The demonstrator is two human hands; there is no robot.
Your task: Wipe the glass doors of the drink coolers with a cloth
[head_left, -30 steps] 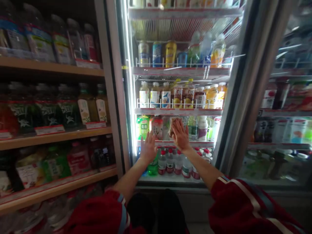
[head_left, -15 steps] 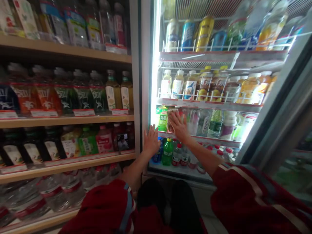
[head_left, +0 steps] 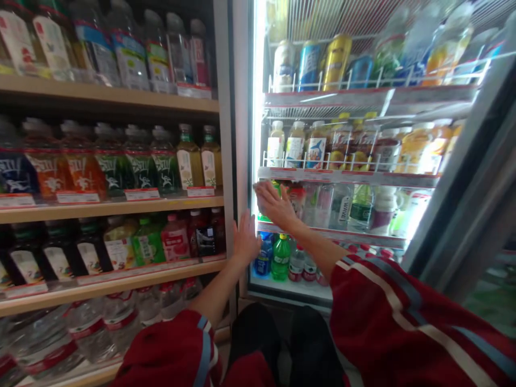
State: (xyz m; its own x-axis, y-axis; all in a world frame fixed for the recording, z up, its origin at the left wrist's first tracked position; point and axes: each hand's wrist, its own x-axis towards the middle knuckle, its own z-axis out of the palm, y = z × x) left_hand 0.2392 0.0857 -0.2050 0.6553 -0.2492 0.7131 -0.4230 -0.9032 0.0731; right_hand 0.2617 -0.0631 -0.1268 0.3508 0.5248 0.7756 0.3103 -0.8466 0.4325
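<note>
My left hand (head_left: 245, 240) is open, fingers up, resting against the left edge of the lit drinks fridge (head_left: 242, 134). My right hand (head_left: 273, 203) reaches onto the third wire shelf (head_left: 355, 236), fingers stretched over a green-labelled bottle (head_left: 274, 189) at the shelf's left end. Whether it grips the bottle is not visible. A red-labelled bottle (head_left: 297, 198) stands just right of that hand. Both arms wear red sleeves with striped cuffs.
The fridge door (head_left: 475, 177) stands open at the right. Wooden shelves (head_left: 108, 207) full of bottled drinks fill the left. Small bottles, one green (head_left: 280, 257), stand on the fridge's bottom shelf. My dark-trousered knees (head_left: 282, 344) are below.
My right hand has slid leftward along the third shelf, from a bottle near the middle to the green-labelled bottle at the left end. The left hand moved left to the fridge's edge. The view turned left.
</note>
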